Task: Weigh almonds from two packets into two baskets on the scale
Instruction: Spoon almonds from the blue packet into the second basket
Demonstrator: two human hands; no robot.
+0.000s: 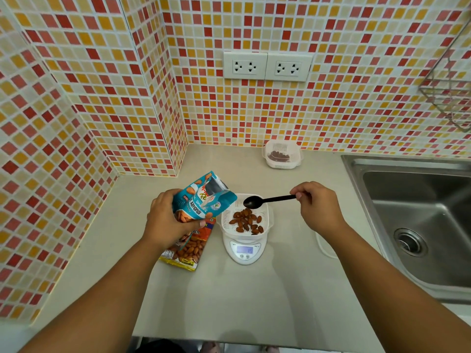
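We've got the left hand (167, 220) wrapped round the blue almond packet (201, 200), fingers curled on its lower half, packet lifted off the counter (229, 301) and tilted w/ its open top leaning toward the white basket (244, 216). That basket sits on the white scale (244, 250), a loose pile of almonds (246, 221) in its bottom; scale's display is lit but digits too small for us to read. Right hand (317, 207) pinches the end of a black spoon (267, 200), thumb & fingers closed on the handle, bowl hanging just above the basket's far rim and looking empty. Under the left hand, 2nd packet (187, 250), orange-yellow, lies flat on the counter just left of the scale. Back by the tiled wall (254, 110), a 2nd white basket (281, 154) w/ dark almonds inside, well apart from the scale. Steel sink (420, 225) off to our right, twin sockets (267, 66) up on the wall.
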